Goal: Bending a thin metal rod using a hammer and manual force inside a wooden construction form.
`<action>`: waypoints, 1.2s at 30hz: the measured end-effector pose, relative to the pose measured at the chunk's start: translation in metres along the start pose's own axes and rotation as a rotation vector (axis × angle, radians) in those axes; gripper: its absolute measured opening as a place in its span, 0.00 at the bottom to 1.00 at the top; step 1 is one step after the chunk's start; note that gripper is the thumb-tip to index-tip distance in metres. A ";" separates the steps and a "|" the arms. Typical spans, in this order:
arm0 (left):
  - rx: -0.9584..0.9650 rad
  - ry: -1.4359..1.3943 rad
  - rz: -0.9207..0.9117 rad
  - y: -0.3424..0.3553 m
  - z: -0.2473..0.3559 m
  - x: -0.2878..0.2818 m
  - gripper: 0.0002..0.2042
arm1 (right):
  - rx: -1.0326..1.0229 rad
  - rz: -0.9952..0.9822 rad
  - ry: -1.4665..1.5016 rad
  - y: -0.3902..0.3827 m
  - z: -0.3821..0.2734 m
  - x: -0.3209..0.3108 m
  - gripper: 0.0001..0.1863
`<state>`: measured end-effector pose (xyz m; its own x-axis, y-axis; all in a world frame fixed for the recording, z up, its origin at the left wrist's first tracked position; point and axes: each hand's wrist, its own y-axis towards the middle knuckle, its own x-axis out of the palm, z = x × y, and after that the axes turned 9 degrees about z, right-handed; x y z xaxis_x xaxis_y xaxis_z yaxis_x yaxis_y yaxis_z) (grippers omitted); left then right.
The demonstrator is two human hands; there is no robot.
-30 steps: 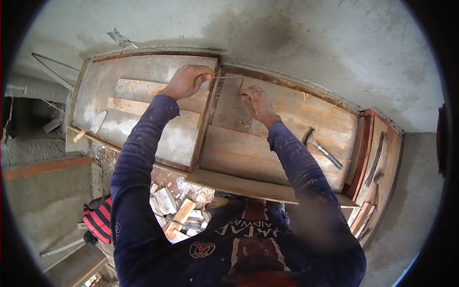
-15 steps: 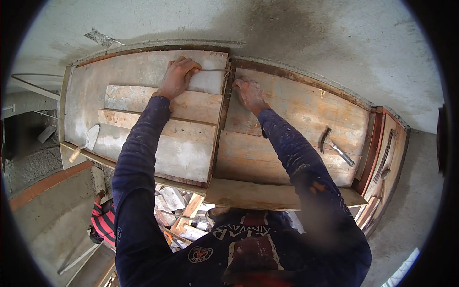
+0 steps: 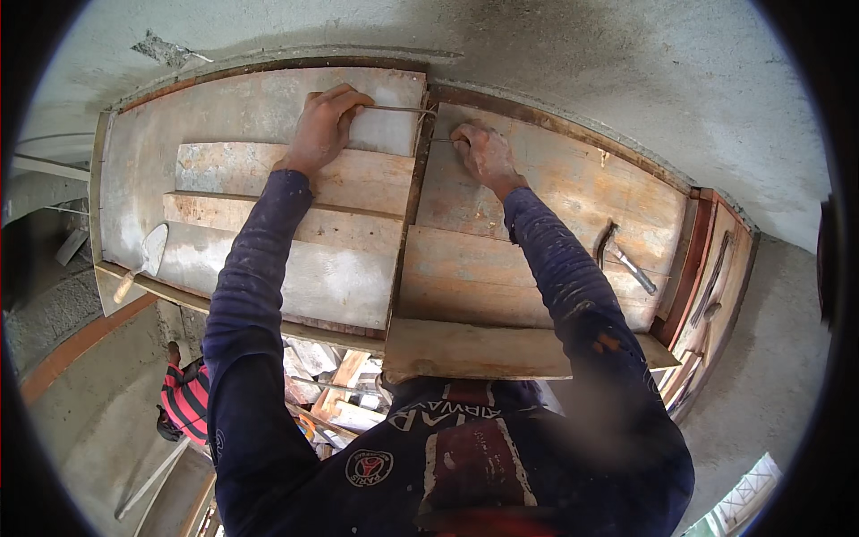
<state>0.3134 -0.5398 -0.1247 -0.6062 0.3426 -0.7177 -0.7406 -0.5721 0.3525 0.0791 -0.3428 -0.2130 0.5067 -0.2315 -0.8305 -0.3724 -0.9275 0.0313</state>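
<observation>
My left hand (image 3: 327, 125) is closed on a thin metal wire (image 3: 395, 108) above the left wooden panel (image 3: 340, 286). The wire runs right to the upright wooden divider (image 3: 413, 206), where it seems to bend around the top edge. On the other side of the divider, my right hand (image 3: 486, 154) pinches a short thin end of wire that points back to the divider. Whether both hands hold one piece, I cannot tell. Two wooden boards (image 3: 358, 183) lie below my left hand on the left panel.
A claw hammer (image 3: 625, 258) lies on the right panel. A trowel (image 3: 148, 259) rests at the left panel's near edge. Long metal tools (image 3: 710, 286) lie in the right side compartment. Lower left, a person in a striped shirt (image 3: 186, 403) stands near wood scraps (image 3: 344, 385).
My right hand has moved right, away from the divider, and a wire end now shows between its fingers and the divider. My left hand keeps its grip. The view has shifted slightly.
</observation>
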 end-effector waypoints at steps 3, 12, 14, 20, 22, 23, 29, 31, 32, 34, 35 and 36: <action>0.073 0.006 0.046 -0.001 0.005 0.000 0.08 | -0.056 0.039 -0.039 -0.002 -0.001 0.000 0.08; 0.013 0.007 0.062 -0.004 0.005 -0.002 0.08 | -0.110 0.161 -0.050 -0.006 -0.003 0.009 0.06; 0.007 0.003 0.074 -0.004 0.003 0.000 0.08 | -0.084 0.128 -0.068 -0.005 -0.004 0.009 0.07; 0.006 -0.001 0.087 -0.006 -0.001 0.002 0.08 | -0.040 0.095 -0.072 -0.006 -0.003 0.010 0.07; 0.026 0.017 0.094 -0.006 0.000 0.002 0.08 | -0.031 0.092 -0.061 -0.005 0.000 0.011 0.06; 0.022 0.020 0.092 -0.006 0.001 0.002 0.08 | -0.029 0.091 -0.035 -0.005 0.002 0.011 0.06; 0.021 0.024 0.099 -0.009 0.001 0.004 0.08 | 0.015 0.064 -0.016 -0.007 0.002 0.011 0.06; 0.014 0.024 0.092 -0.010 0.002 0.003 0.08 | 0.025 0.061 -0.009 -0.007 0.000 0.012 0.06; 0.011 0.027 0.089 -0.011 0.001 0.002 0.08 | 0.017 0.054 -0.015 -0.007 0.000 0.013 0.06; 0.019 0.026 0.095 -0.009 0.002 0.002 0.08 | 0.007 0.058 -0.029 -0.006 -0.001 0.008 0.06; 0.020 0.023 0.100 -0.008 0.002 0.002 0.08 | 0.017 0.062 -0.041 -0.005 -0.002 0.007 0.06; 0.018 0.022 0.102 -0.008 0.001 0.003 0.08 | 0.027 0.061 -0.048 -0.004 -0.002 0.008 0.06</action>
<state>0.3171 -0.5338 -0.1289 -0.6726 0.2663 -0.6904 -0.6803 -0.5896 0.4353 0.0865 -0.3413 -0.2183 0.4444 -0.2725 -0.8534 -0.4226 -0.9037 0.0685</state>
